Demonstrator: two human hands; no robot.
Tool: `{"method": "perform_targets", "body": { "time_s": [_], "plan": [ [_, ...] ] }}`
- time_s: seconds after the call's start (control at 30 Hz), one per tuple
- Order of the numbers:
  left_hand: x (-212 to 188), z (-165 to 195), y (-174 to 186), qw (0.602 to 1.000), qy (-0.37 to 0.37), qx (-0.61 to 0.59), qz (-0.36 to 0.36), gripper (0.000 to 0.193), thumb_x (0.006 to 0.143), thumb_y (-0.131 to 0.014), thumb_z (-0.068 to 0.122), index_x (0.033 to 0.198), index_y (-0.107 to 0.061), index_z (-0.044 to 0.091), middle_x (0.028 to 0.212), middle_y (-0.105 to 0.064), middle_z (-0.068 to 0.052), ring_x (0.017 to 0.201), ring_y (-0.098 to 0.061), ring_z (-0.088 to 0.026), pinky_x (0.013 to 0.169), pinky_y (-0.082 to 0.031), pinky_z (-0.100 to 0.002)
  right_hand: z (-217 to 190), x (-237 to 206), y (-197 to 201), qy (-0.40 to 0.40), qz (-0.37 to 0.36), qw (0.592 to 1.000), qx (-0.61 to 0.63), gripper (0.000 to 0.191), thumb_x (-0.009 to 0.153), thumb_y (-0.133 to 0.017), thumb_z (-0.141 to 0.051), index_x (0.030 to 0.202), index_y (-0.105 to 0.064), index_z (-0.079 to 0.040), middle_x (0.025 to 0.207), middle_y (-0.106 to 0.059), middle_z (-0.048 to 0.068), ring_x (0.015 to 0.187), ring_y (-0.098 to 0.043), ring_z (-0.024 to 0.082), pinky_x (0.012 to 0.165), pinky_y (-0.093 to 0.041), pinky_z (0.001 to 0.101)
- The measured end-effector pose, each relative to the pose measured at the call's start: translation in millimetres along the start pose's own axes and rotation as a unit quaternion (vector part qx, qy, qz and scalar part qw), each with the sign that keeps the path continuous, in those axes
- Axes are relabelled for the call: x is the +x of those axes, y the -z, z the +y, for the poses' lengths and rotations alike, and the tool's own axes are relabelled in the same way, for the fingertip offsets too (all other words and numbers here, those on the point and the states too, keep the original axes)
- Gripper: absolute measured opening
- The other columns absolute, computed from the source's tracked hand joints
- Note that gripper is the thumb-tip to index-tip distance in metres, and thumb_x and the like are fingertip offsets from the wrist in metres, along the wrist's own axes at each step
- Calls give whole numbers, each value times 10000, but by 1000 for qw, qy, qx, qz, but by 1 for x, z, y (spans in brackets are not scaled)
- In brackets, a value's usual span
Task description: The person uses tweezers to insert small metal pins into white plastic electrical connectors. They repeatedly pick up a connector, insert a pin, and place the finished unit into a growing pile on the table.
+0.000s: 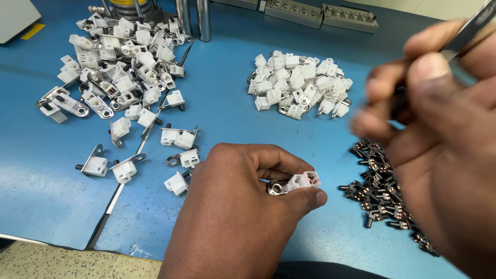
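The table top is bright blue all over. A big heap of parts lies at the far left of the blue table; these parts are white with shiny silver metal bits and small dark spots. A smaller heap in the far middle of the table is almost all white. Near the right edge of the table is a pile of tiny pieces that are black with a little brown. The small part pinched by the left hand is white with a silver ring. A grey metal tool sticks out of the blurry right hand. The floor below the table's near edge is pale with dark speckles.
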State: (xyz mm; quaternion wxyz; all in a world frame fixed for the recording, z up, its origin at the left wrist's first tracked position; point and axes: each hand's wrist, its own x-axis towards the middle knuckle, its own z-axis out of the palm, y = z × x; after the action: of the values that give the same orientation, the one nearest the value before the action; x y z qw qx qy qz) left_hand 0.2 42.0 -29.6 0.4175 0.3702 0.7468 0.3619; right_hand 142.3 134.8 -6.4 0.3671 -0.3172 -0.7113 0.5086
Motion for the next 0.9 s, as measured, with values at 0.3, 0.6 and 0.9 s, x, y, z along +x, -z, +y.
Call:
{"method": "perform_targets", "body": {
  "time_s": [0.3,0.6,0.9],
  "plan": [
    [-5,23,8,991,123,46,-16,227,822,-844,268,1045,-851,228,741,-758,-101,705,-724,-136,718,-573,-326,28,-1,23,-356,-79,916,-166,367,835,-807,-220,1149,-656,-104,924,-693,82,645,-469,157,517,-375,323],
    [-6,27,13,991,130,37,-14,214,796,-873,263,995,-868,184,669,-710,-86,642,-654,-141,661,-547,-310,10,13,19,-126,-12,987,101,153,1049,-469,-106,1154,-543,-23,1124,-720,236,1067,-716,300,938,-552,447],
    [-4,22,9,999,34,-9,-11,263,721,-886,305,963,-886,203,743,-755,-29,695,-729,-117,705,-566,-300,11,4,8,65,-25,996,58,91,1076,-398,-111,1157,-435,-94,1186,-682,293,1224,-688,385,1026,-546,481]
  ]
}}
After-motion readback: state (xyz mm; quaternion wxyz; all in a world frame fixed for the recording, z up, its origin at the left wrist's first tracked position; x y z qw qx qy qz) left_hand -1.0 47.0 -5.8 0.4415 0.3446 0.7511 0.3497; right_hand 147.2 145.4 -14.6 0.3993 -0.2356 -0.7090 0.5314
